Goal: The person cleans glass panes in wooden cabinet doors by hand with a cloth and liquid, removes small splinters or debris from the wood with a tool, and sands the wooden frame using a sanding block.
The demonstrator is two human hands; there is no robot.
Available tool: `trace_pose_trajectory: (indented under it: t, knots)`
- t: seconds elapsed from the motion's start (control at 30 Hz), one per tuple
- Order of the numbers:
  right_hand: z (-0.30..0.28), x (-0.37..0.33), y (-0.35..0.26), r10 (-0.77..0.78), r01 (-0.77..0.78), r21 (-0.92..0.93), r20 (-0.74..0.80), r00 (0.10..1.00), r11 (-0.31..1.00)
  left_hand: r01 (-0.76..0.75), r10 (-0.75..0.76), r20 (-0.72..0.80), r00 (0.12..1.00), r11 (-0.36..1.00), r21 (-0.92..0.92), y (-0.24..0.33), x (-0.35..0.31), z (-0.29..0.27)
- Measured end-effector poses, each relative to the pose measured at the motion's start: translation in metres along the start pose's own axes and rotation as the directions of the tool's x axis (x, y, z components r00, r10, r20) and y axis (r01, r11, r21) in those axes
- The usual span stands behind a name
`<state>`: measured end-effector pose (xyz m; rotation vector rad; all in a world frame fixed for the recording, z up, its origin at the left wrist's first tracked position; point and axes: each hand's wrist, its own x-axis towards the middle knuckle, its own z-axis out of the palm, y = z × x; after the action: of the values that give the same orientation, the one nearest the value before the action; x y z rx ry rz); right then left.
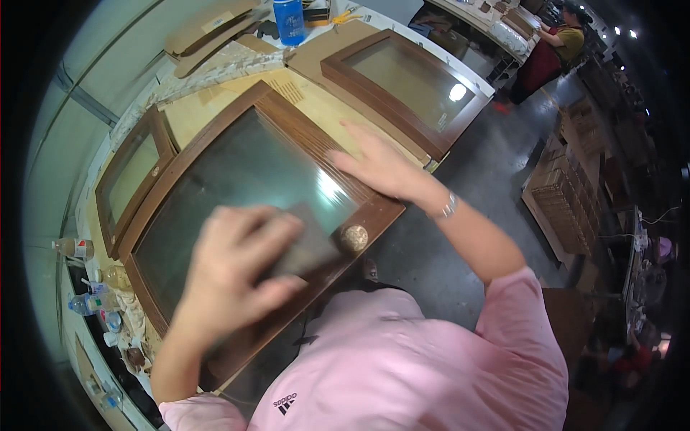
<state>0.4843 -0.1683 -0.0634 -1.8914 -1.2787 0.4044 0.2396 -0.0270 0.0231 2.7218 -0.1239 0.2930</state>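
Observation:
A large brown wooden door panel point(295, 118) with a glass pane point(215, 172) lies tilted before me on the table. My left hand point(237, 269), blurred by motion, grips a flat grey block point(307, 241) above the panel's near rail; whether it touches the wood is hard to tell. The block looks like a sanding sponge, though its kind is unclear. With fingers spread, my right hand point(381, 164) rests on the ridged right side of the panel. A round gold patterned ornament point(354, 238) sits at the panel's near right corner.
Similar glazed panels lie at the left point(133, 187) and far right point(410, 86). A blue cup point(289, 21) and cardboard pieces point(208, 32) stand behind. Several bottles point(90, 303) line the left. On the right are stacked cardboard point(564, 194) and, farther off, another person point(550, 57).

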Motion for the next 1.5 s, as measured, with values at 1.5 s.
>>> trace_pose_trajectory:
  t: [1.5]
  knots:
    - [0.029, 0.043, 0.037, -0.125, 0.052, 0.265, 0.266, 0.956, 0.963, 0.886, -0.537, -0.741, 0.403, 0.434, 0.167, 0.129, -0.118, 0.104]
